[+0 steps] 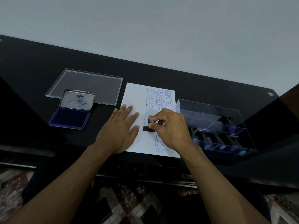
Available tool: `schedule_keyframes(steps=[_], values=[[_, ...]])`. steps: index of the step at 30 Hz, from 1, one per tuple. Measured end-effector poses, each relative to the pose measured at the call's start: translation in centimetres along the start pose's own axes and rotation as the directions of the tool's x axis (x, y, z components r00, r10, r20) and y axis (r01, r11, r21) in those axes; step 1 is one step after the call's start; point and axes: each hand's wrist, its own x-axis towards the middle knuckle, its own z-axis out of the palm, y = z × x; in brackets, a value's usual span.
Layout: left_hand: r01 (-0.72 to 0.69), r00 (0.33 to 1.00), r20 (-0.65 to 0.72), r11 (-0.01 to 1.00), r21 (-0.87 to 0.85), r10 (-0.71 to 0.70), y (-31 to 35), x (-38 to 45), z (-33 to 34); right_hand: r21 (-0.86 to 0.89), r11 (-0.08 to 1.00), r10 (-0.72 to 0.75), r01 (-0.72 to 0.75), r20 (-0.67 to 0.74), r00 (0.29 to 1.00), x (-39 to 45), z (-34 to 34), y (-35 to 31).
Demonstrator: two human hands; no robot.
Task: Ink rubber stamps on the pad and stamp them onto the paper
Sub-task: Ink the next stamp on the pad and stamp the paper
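Your right hand (169,128) pinches the stamp (149,126) down on the paper (137,97); your left hand (120,128) lies flat, fingers straight. Rock it and the print smears over neighbouring words

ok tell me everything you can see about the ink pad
The ink pad lies open on the black table, left of the paper. Its shallow tray holds a dark blue-violet inked surface. The metal-looking lid is hinged at the far edge and stands tilted back, showing a pale label that reads Artline. The lid overlaps a clear plastic cover in the picture. Neither hand touches the pad.
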Motion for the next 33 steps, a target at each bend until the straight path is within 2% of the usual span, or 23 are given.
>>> schedule_keyframes(steps=[16, 19, 22, 27, 33], values=[[0.000, 1.000, -0.006, 1.000, -0.004, 0.000, 0.1, -0.1, -0.1, 0.009, 1.000, 0.024, -0.024, -0.004, 1.000, 0.0, -0.1, -0.2], [-0.003, 1.000, -0.007, 1.000, -0.013, 0.003, 0.1, -0.1, -0.1, 0.144, 0.989, 0.054, -0.029, -0.176, 0.983, -0.5, -0.6, 0.0], [-0.005, 1.000, -0.011, 1.000, -0.021, 0.005, 0.0, -0.2, -0.2, 0.415, 0.906, 0.235, -0.089, -0.317, 0.919, -0.6, -1.1, 0.3], [-0.007, 1.000, -0.018, 1.000, -0.026, 0.007, 0.1, -0.2, -0.2, 0.687, 0.713, 0.470, -0.141, -0.320, 0.823, -0.5, -1.6, 0.7], [0.000, 1.000, -0.006, 1.000, -0.022, 0.000, 0.1, -0.2, -0.2, 0.718, 0.675, 0.504, -0.166, -0.285, 0.815, -0.3, -1.9, 0.6]])
